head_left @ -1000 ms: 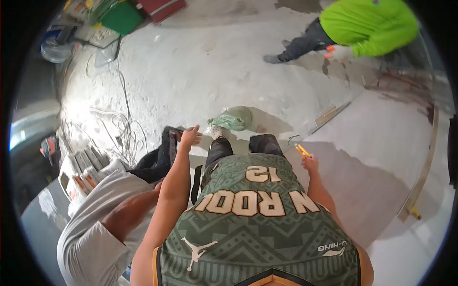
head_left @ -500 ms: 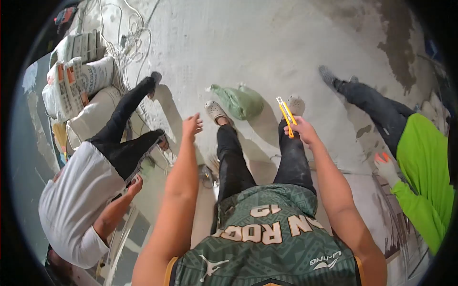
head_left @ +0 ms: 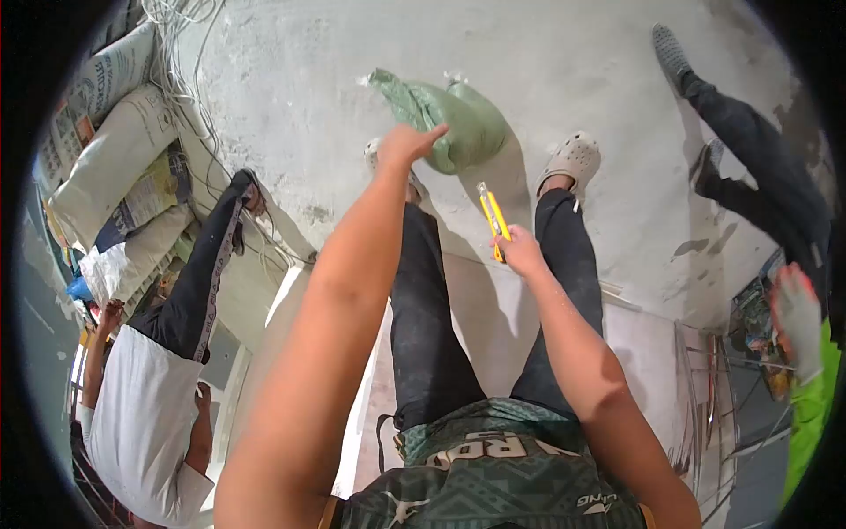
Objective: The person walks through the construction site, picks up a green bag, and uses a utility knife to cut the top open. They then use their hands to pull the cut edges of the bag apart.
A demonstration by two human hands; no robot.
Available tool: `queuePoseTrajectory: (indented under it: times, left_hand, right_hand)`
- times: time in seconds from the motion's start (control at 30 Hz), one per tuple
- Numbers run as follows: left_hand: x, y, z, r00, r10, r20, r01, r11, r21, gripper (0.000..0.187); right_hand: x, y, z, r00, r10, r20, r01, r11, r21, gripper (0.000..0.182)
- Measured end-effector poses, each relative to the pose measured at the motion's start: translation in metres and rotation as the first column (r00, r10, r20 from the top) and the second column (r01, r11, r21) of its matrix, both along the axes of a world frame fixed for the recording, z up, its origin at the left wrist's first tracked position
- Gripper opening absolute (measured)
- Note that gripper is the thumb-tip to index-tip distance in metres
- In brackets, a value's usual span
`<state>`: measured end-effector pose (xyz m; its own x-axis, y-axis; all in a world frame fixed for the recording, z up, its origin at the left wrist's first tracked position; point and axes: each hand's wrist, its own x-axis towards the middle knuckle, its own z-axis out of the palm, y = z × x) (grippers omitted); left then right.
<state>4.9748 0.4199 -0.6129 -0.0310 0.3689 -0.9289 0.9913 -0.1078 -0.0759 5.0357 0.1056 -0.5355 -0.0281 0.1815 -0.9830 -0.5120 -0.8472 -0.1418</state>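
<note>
A yellow utility knife [head_left: 493, 216] is gripped in my right hand [head_left: 520, 249], its metal tip pointing away from me, between my legs. My left hand [head_left: 411, 145] reaches forward with the thumb stretched out, and its other fingers are mostly hidden behind the hand. It overlaps the near left side of a green sack [head_left: 467, 123]. The sack is bulging and lies on the floor in front of my feet, its gathered end to the left.
On the left, a person in a white shirt [head_left: 141, 406] bends near stacked sacks [head_left: 115, 150]. Cables [head_left: 189, 88] run across the floor there. At right stands another person in dark trousers [head_left: 758, 150], with a gloved hand [head_left: 797, 322] near thin metal rods [head_left: 705, 388].
My left hand has moved forward and right to the green sack. The knife has shifted left in my right hand. The person at right has stepped, and the one at left now reaches toward the sacks.
</note>
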Motion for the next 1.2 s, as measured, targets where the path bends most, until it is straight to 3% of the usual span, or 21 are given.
queuePoseTrajectory:
  times: [0.07, 0.1, 0.17, 0.2, 0.27, 0.3, 0.33, 0.4, 0.43, 0.57, 0.73, 0.8, 0.83, 0.9, 0.97, 1.0, 1.03, 1.13, 1.2]
  left_hand:
    - [-0.014, -0.003, -0.027, 0.965, -0.185, 0.187, 0.183, 0.983, 0.03, 0.062]
    - [-0.02, -0.008, -0.035, 0.965, -0.185, 0.185, 0.183, 0.983, 0.03, 0.062]
    - [-0.022, -0.013, -0.027, 0.887, -0.257, 0.384, 0.245, 0.966, 0.082, 0.044]
    - [-0.025, -0.025, -0.015, 0.898, -0.17, 0.407, 0.168, 0.985, 0.04, 0.031]
    - [-0.042, -0.07, 0.025, 0.838, -0.131, 0.529, 0.117, 0.991, 0.06, 0.027]
    - [-0.057, -0.106, 0.044, 0.837, -0.218, 0.502, 0.169, 0.975, 0.141, 0.025]
    - [-0.072, -0.138, 0.06, 0.824, -0.133, 0.551, 0.004, 0.973, 0.229, 0.026]
    - [-0.088, -0.168, 0.068, 0.888, -0.016, 0.46, -0.077, 0.98, 0.182, 0.025]
    - [-0.09, -0.174, 0.062, 0.896, -0.044, 0.442, -0.038, 0.984, 0.176, 0.025]
    - [-0.097, -0.154, 0.004, 0.91, -0.086, 0.406, 0.089, 0.996, 0.012, 0.029]
    - [-0.072, -0.083, 0.027, 0.943, -0.112, 0.315, 0.154, 0.982, -0.111, 0.054]
    - [-0.052, -0.051, 0.051, 0.994, 0.063, 0.085, -0.042, 0.973, -0.227, 0.07]
    - [-0.052, -0.043, 0.052, 0.995, 0.058, 0.084, -0.038, 0.973, -0.226, 0.07]
    - [-0.047, -0.022, 0.04, 0.981, 0.17, 0.094, -0.185, 0.963, 0.197, 0.083]
    - [-0.034, -0.003, 0.023, 0.98, 0.197, 0.014, -0.195, 0.954, 0.23, 0.086]
    - [-0.028, 0.007, 0.015, 0.972, 0.228, -0.063, -0.204, 0.943, 0.264, 0.089]
    - [-0.028, 0.013, 0.005, 0.971, 0.23, -0.068, -0.205, 0.942, 0.265, 0.089]
    - [-0.041, 0.021, -0.028, 0.951, 0.295, -0.096, -0.254, 0.919, 0.302, 0.079]
    - [-0.067, 0.026, -0.047, 0.917, 0.377, 0.134, -0.4, 0.879, 0.261, 0.058]
  right_hand:
    - [-0.007, 0.004, -0.004, 0.996, -0.068, 0.048, 0.067, 0.997, 0.027, 0.017]
    - [-0.006, 0.01, -0.009, 0.991, -0.104, 0.086, 0.099, 0.993, 0.061, 0.016]
    - [-0.003, 0.021, -0.007, 0.977, -0.202, 0.075, 0.194, 0.975, 0.106, 0.015]
    - [-0.004, 0.024, -0.01, 0.966, -0.196, 0.172, 0.177, 0.977, 0.115, 0.016]
    - [-0.01, 0.019, -0.03, 0.913, -0.233, 0.335, 0.195, 0.97, 0.144, 0.018]
    - [-0.007, 0.018, -0.034, 0.915, -0.234, 0.329, 0.193, 0.969, 0.151, 0.018]
    - [0.0, 0.021, -0.038, 0.859, -0.298, 0.416, 0.255, 0.954, 0.157, 0.019]
    - [0.01, 0.026, -0.037, 0.75, -0.4, 0.527, 0.36, 0.915, 0.183, 0.021]
    - [0.013, 0.027, -0.037, 0.742, -0.408, 0.532, 0.369, 0.911, 0.185, 0.021]
    - [0.018, 0.018, -0.031, 0.793, -0.34, 0.506, 0.293, 0.94, 0.172, 0.023]
    - [0.021, 0.02, -0.026, 0.832, -0.384, 0.4, 0.364, 0.923, 0.129, 0.025]
    - [0.022, 0.023, -0.028, 0.837, -0.393, 0.381, 0.368, 0.919, 0.14, 0.027]
    - [0.022, 0.023, -0.027, 0.844, -0.391, 0.367, 0.366, 0.92, 0.139, 0.029]
    - [0.016, 0.027, -0.027, 0.844, -0.426, 0.326, 0.404, 0.904, 0.137, 0.031]
    - [0.009, 0.026, -0.031, 0.846, -0.452, 0.283, 0.435, 0.892, 0.126, 0.033]
    - [0.006, 0.025, -0.035, 0.883, -0.38, 0.276, 0.362, 0.925, 0.116, 0.032]
    - [0.002, 0.024, -0.036, 0.914, -0.304, 0.268, 0.286, 0.953, 0.104, 0.032]
    - [0.006, 0.033, -0.026, 0.92, -0.326, 0.219, 0.319, 0.945, 0.069, 0.027]
    - [0.008, 0.039, -0.026, 0.921, -0.319, 0.222, 0.307, 0.948, 0.091, 0.027]
